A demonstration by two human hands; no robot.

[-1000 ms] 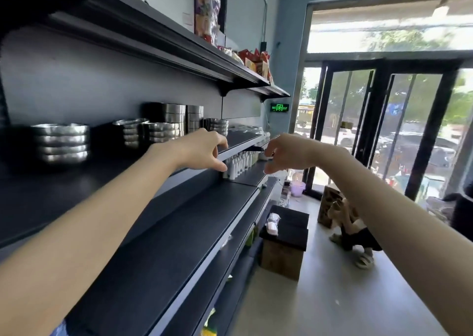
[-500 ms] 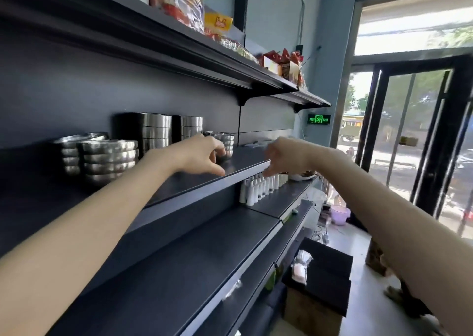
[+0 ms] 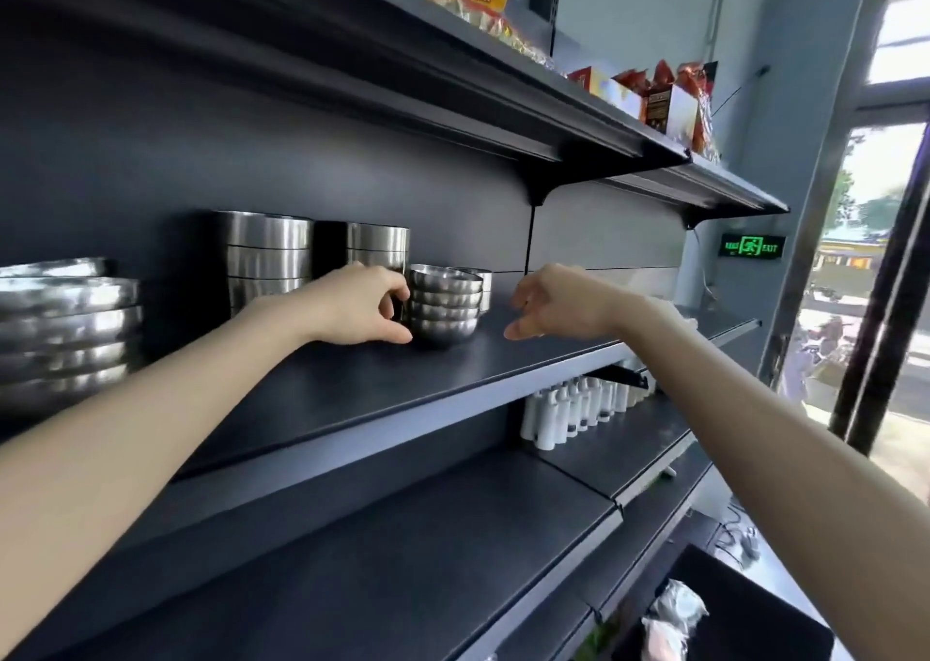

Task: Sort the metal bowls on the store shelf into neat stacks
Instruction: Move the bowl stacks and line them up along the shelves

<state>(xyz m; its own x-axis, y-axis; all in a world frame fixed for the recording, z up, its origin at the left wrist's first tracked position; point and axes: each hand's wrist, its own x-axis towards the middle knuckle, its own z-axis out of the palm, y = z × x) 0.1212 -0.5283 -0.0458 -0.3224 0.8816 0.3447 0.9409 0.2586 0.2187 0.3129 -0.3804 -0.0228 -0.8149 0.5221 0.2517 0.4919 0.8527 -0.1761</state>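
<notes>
On the dark middle shelf [image 3: 402,378] stand several stacks of metal bowls. Wide round bowls [image 3: 65,328] are piled at the far left. Two stacks of straight-walled steel bowls, a larger one [image 3: 269,258] and a narrower one [image 3: 377,245], stand against the back wall. A small stack of round bowls [image 3: 445,308] sits right of them, with another small steel bowl [image 3: 485,288] half hidden behind it. My left hand [image 3: 357,308] is at the left side of the small stack, fingers loosely curled, thumb tip at its lowest bowl. My right hand [image 3: 558,303] hovers to the right of that stack, holding nothing.
Snack packets [image 3: 664,102] line the top shelf overhead. White bottles [image 3: 568,409] stand on the lower shelf to the right. A green exit sign [image 3: 752,246] glows by the glass door [image 3: 880,258]. A black box [image 3: 729,610] sits on the floor at lower right.
I have moved closer along the shelf. Both hands have advanced from the shelf's front edge to either side of the small round-bowl stack.
</notes>
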